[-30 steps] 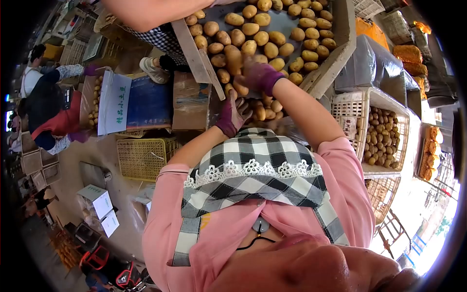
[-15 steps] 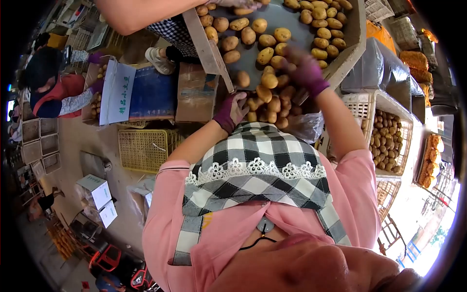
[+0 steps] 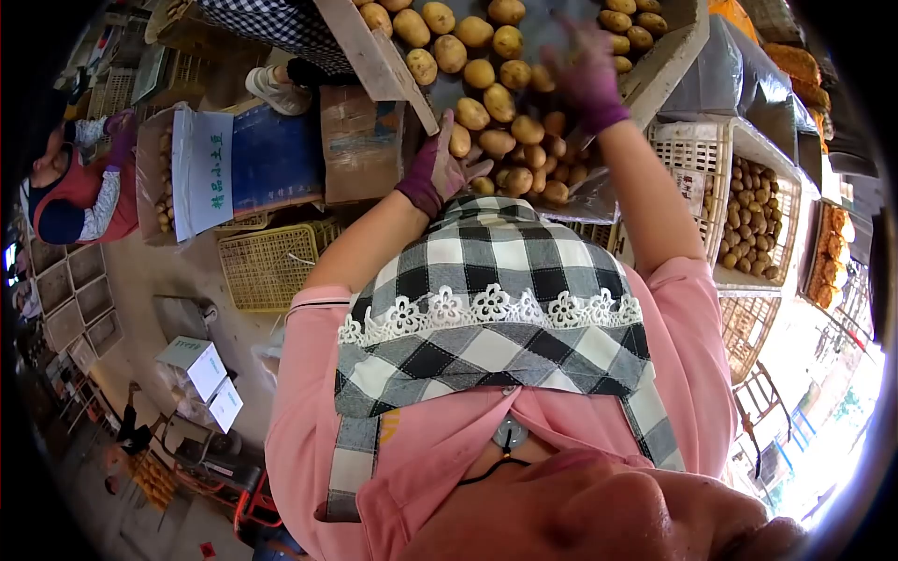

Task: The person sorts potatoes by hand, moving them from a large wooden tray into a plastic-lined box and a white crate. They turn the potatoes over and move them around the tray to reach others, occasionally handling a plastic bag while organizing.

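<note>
- The potato heap (image 3: pixel 535 156) lies between the two hands, at the near mouth of the wooden-sided sorting tray (image 3: pixel 678 61) and just ahead of the checked apron (image 3: pixel 486 252)
- The purple-gloved left hand (image 3: pixel 435 175) is unclenched at the heap's left edge, its thumb pointing toward the heap, so it is the nearer hand
- One oval potato (image 3: pixel 459 140) sits beside its fingers, long axis pointing away from the body; whether they touch, I cannot tell
- The right hand (image 3: pixel 585 79), blurred, is farther ahead over the tray, beyond the heap and to its right, fingers loosely spread with nothing visibly grasped
- Loose potatoes (image 3: pixel 475 32) lie on the tray to that hand's left, long axes pointing various ways
- Clear plastic (image 3: pixel 597 198) shows at the heap's right edge
</note>
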{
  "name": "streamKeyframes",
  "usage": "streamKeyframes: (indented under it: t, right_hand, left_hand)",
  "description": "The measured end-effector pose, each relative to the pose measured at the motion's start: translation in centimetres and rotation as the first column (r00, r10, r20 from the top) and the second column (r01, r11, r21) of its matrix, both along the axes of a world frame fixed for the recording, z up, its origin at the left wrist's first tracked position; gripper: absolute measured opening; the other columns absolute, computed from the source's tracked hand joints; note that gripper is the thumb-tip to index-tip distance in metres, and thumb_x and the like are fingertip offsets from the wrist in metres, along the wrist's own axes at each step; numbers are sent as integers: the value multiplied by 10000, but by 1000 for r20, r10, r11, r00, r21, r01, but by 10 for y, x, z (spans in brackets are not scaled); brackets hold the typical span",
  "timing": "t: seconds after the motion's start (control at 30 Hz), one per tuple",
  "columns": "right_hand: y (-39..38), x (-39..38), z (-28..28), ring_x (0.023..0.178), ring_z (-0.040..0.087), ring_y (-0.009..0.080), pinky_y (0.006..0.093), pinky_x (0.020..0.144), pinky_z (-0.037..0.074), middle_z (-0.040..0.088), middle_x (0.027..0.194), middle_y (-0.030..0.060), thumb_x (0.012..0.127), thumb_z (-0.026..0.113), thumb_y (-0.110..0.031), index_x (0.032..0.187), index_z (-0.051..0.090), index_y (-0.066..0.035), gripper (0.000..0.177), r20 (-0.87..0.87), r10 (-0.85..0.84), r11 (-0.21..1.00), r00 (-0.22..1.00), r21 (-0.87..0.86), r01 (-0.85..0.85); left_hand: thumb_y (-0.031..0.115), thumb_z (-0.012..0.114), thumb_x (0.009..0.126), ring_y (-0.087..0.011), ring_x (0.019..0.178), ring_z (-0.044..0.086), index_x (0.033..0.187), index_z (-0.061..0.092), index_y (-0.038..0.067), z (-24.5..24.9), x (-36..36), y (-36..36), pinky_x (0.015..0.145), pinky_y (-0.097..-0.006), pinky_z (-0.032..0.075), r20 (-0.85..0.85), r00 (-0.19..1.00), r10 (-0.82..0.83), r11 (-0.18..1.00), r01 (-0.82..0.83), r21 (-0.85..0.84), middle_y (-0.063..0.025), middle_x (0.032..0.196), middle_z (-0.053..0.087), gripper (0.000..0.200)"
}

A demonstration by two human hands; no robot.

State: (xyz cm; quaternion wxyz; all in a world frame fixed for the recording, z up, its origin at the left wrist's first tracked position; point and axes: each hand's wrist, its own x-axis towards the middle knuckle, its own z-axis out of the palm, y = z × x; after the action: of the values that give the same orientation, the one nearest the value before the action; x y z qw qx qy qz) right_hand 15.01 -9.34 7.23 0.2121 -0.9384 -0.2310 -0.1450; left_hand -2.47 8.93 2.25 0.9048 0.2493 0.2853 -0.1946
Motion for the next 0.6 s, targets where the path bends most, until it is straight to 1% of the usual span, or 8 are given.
streamKeyframes:
  t: [0.1, 0.23, 0.37, 0.4, 0.43, 0.5, 0.57, 0.6]
  right_hand:
    - [0, 38, -19, 1145, 416, 386, 546, 971, 331, 396, 1355, 181, 818, 587, -404, 1291, 472, -244, 513, -258, -276, 954, 926, 43, 297]
    - [74, -32, -28, 1308, 273, 411, 680, 986, 187, 321, 1427, 132, 829, 514, -499, 1300, 443, -327, 506, -147, 116, 972, 982, -185, -143]
    - [40, -69, 6, 1370, 177, 365, 615, 1059, 135, 341, 1424, 73, 824, 526, -477, 1257, 481, -291, 474, -350, 339, 691, 874, -537, -483]
    - [26, -62, 16, 1372, 200, 316, 529, 1085, 186, 395, 1393, 76, 824, 543, -454, 1189, 552, -268, 409, -483, 370, 717, 794, -395, -575]
    - [6, -45, -10, 1311, 348, 283, 446, 1050, 311, 500, 1302, 98, 829, 576, -391, 1098, 623, -229, 318, -330, 414, 746, 849, -411, -524]
    - [-15, -13, 28, 1046, 584, 299, 411, 884, 470, 601, 1141, 130, 815, 630, -284, 1027, 648, -100, 282, -413, 140, 987, 900, 130, -94]
    - [-43, 44, 23, 1043, 532, 358, 421, 922, 439, 556, 1174, 138, 777, 622, -366, 1190, 559, -116, 486, 94, -35, 994, 995, -96, 44]
    - [-43, 56, 23, 1165, 438, 361, 420, 971, 397, 506, 1243, 156, 792, 600, -397, 1260, 498, -121, 553, -126, -250, 968, 960, -10, 251]
  left_hand:
    - [632, 526, 809, -371, 1069, 492, 1323, 320, 75, -9, 6, -9, 915, -513, 450, -245, 965, 93, 993, -109, -53, -192, 1224, 439, 785]
    - [711, 527, 747, -386, 1169, 376, 1379, 228, 200, -19, 14, -17, 944, -556, 392, -243, 970, 23, 950, -97, -298, -177, 1308, 341, 866]
    - [771, 354, 779, -331, 1226, 356, 1392, 220, 181, -7, 15, -14, 958, -586, 327, -29, 1000, 6, 967, -13, -255, -109, 1332, 360, 861]
    - [764, 352, 786, -320, 1247, 346, 1405, 197, 187, 15, 12, -13, 963, -609, 311, 10, 999, -38, 994, 39, -105, -126, 1400, 285, 861]
    - [763, 350, 787, -329, 1265, 326, 1408, 194, 185, 24, 15, -13, 974, -610, 298, -110, 994, 4, 994, -16, -110, -128, 1424, 247, 863]
    - [762, 345, 789, -346, 1301, 286, 1414, 188, 180, 35, 19, -15, 997, -614, 271, -349, 934, 76, 987, -119, -105, -133, 1471, 171, 868]
    - [757, 383, 779, -391, 1341, 202, 1445, 65, 165, 26, 15, -14, 1010, -628, 253, -230, 973, 29, 988, -62, -139, -167, 1483, 111, 946]
    - [755, 396, 776, -400, 1345, 184, 1448, 38, 154, 8, 14, -12, 1009, -628, 258, -193, 981, -6, 993, -17, -115, -174, 1481, 113, 970]
